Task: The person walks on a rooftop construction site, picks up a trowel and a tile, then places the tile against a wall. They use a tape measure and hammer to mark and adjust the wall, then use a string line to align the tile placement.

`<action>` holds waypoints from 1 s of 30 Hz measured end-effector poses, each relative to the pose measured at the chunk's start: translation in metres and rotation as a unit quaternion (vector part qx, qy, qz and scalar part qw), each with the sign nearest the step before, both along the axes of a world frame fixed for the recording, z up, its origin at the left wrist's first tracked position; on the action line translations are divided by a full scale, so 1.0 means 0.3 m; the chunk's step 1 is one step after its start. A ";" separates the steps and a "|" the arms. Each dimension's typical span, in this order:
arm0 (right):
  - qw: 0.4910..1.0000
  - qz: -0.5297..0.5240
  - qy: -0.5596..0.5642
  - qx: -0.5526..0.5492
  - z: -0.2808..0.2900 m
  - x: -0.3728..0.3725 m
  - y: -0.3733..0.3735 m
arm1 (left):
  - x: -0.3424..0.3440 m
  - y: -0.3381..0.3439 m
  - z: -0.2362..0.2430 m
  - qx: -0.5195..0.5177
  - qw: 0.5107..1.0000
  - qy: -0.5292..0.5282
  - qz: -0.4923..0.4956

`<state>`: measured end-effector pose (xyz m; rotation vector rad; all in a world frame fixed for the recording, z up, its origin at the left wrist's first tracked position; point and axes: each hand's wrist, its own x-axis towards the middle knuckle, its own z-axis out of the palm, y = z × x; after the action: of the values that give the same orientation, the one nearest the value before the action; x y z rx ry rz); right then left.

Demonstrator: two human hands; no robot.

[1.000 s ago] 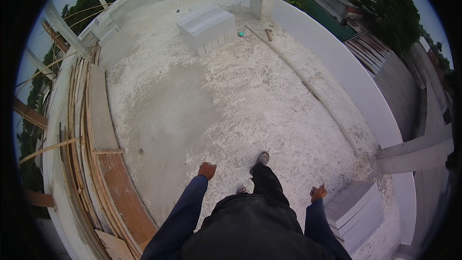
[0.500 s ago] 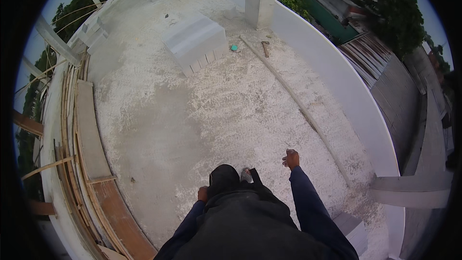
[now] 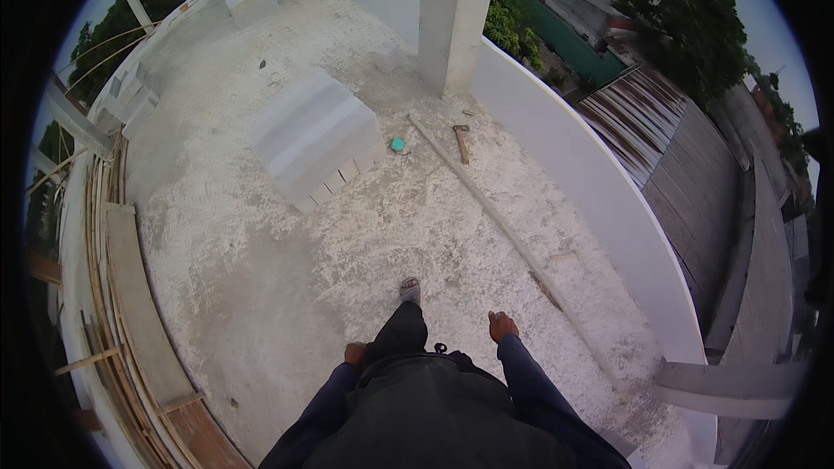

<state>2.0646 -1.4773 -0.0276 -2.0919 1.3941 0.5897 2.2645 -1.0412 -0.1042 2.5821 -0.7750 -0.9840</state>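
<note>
I am walking on a rough whitish concrete floor [image 3: 347,278], one sandalled foot in front. My left hand [image 3: 354,353] hangs beside my thigh, small and dark, its fingers hidden from view. My right hand [image 3: 502,326] is held out in front of my right hip. Its fingers look curled in, and nothing shows in them. Ahead stands a low stack of pale grey blocks [image 3: 317,135]. By its right corner lies a small teal tape measure [image 3: 398,145]. A hammer [image 3: 462,144] with a wooden handle lies further right. Between them starts a long straight batten [image 3: 512,239], running back toward my right side.
A low white curved wall [image 3: 582,148] bounds the right side, with a concrete column [image 3: 456,26] beside it. Along the left edge lie bamboo poles [image 3: 109,269] and boards [image 3: 143,295]. More blocks [image 3: 130,100] stand at far left. Rooftops [image 3: 660,122] lie beyond the wall.
I have stepped forward, so the block stack, tape measure and hammer are nearer. One foot now shows in front. My right hand has drawn in closer to my body.
</note>
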 end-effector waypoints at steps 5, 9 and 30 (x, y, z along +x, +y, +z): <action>0.986 -0.132 -0.096 0.041 -0.132 -0.031 -0.084 | 0.651 -0.379 0.247 -0.167 0.871 0.206 0.413; 0.961 -0.186 -0.197 0.056 -0.009 0.208 -0.208 | 1.113 -0.672 0.369 -0.179 0.888 0.176 0.384; 0.942 0.114 -0.299 -0.098 0.235 2.659 -1.918 | 2.346 -1.919 0.423 -0.191 0.932 -0.015 0.307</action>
<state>2.8621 -2.0525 0.0430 -2.3342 0.8946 -0.1214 2.9684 -1.6169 0.0228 2.2613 -0.1074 -0.5337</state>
